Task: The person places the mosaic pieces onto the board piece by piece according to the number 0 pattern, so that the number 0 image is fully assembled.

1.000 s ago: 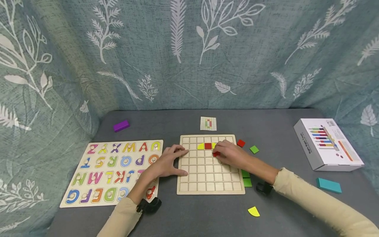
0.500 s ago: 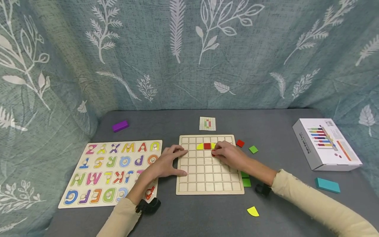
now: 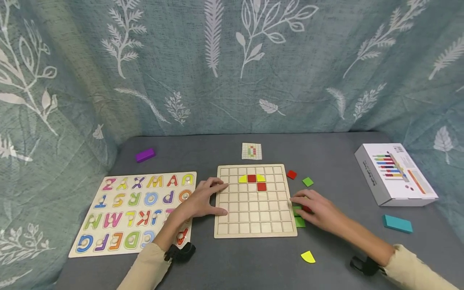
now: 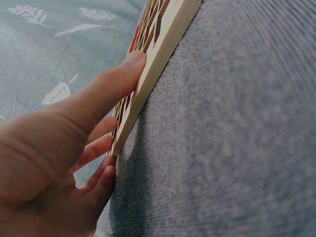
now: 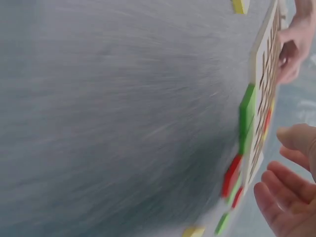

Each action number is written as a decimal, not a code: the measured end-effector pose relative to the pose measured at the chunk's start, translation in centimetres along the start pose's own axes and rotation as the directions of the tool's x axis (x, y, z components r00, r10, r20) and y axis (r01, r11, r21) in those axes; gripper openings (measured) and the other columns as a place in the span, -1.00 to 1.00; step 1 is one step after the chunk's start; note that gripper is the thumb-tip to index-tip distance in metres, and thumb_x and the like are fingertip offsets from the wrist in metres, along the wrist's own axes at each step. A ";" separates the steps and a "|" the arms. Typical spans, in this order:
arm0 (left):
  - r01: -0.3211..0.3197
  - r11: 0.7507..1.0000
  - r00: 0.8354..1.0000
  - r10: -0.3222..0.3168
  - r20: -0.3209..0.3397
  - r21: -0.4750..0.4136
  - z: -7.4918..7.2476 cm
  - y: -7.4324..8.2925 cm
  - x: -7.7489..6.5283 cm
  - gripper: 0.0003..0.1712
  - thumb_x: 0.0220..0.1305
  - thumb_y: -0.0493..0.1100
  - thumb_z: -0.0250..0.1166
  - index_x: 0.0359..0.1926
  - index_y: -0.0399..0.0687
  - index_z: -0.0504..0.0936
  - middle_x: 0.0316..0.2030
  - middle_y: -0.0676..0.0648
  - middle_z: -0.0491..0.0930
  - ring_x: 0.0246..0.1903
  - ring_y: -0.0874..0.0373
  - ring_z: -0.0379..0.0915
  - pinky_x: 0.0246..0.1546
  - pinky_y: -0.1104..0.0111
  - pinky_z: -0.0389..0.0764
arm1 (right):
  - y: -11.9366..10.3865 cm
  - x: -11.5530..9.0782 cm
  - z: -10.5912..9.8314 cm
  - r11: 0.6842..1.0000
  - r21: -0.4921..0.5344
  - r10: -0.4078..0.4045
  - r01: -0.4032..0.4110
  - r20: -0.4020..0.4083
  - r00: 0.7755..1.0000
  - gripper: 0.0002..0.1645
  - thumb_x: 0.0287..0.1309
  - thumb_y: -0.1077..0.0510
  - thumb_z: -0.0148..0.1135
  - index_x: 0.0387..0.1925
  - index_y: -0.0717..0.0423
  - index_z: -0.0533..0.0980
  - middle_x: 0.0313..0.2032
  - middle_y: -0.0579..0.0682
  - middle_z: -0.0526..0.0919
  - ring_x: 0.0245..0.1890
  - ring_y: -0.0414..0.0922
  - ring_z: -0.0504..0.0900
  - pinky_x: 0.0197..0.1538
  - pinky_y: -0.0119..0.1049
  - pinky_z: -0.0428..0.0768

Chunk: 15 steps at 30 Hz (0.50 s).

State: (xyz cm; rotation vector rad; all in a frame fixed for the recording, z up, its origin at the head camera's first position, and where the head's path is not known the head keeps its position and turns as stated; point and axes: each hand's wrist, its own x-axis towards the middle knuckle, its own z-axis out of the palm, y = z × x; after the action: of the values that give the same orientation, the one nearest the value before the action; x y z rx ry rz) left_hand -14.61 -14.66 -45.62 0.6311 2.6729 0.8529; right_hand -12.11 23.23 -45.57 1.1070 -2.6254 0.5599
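Observation:
A wooden grid board point(image 3: 253, 217) lies in the middle of the table. Set in its upper cells are two yellow quarter-round tiles, a red square tile point(image 3: 251, 178) between them and another red square tile point(image 3: 262, 186) just below. My left hand point(image 3: 204, 199) rests at the board's left edge, thumb and fingers spread along the rim. Beyond the right edge, my right hand point(image 3: 320, 211) hovers with nothing between its parted fingers point(image 5: 279, 195). Under it are green square tiles point(image 3: 299, 222) and a red tile point(image 3: 307, 209), partly hidden by the hand.
Farther back lie a red tile point(image 3: 291, 174), a green tile point(image 3: 308, 181) and a small pattern card point(image 3: 251, 151). A yellow quarter-round tile point(image 3: 308, 257) lies in front. Around these are an alphabet puzzle board point(image 3: 119, 193), purple block point(image 3: 145, 155), teal block point(image 3: 397, 224) and white box point(image 3: 398, 177).
My right hand has let go of the red square tile in the cell below the yellow one and moved right, off the board. The left hand stays at the board's left edge.

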 end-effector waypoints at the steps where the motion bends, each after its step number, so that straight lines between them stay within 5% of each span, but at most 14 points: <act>1: 0.002 1.000 1.000 -0.002 0.001 0.000 0.0 0.0 0.0 -0.05 0.01 0.17 0.49 0.41 0.04 0.34 0.33 -0.11 0.26 0.24 -0.08 0.15 0.19 -0.05 0.33 | 0.2 -0.7 -0.3 1.000 -0.006 0.015 -0.015 -0.008 1.000 -0.57 -0.08 0.23 0.50 -0.07 0.09 0.66 -0.10 -0.03 0.63 -0.13 -0.14 0.56 -0.18 -0.26 0.58; 8: 0.012 1.000 1.000 -0.012 0.005 0.007 -0.2 0.1 -0.1 -0.04 0.01 0.18 0.49 0.41 0.05 0.33 0.33 -0.10 0.26 0.25 -0.09 0.15 0.20 -0.05 0.33 | 0.9 -2.9 -2.0 0.995 -0.022 0.101 -0.101 -0.012 0.995 -0.56 -0.10 0.24 0.51 -0.08 0.06 0.65 -0.11 -0.05 0.63 -0.14 -0.13 0.57 -0.16 -0.17 0.59; 15: 0.012 1.000 1.000 -0.012 0.006 -0.002 -0.1 0.2 0.0 -0.04 0.01 0.16 0.49 0.41 0.04 0.33 0.33 -0.10 0.25 0.26 -0.09 0.14 0.20 -0.06 0.33 | 1.2 -3.4 -2.0 0.987 -0.023 0.158 -0.156 0.068 0.985 -0.57 -0.05 0.21 0.48 -0.05 0.09 0.64 -0.11 -0.04 0.62 -0.14 -0.13 0.58 -0.13 -0.16 0.60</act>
State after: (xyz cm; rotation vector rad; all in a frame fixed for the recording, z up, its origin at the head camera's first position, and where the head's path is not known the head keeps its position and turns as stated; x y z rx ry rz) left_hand -14.52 -14.54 -45.42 0.6162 2.6671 0.8490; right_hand -10.50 27.01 -45.33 0.9358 -2.7893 0.5377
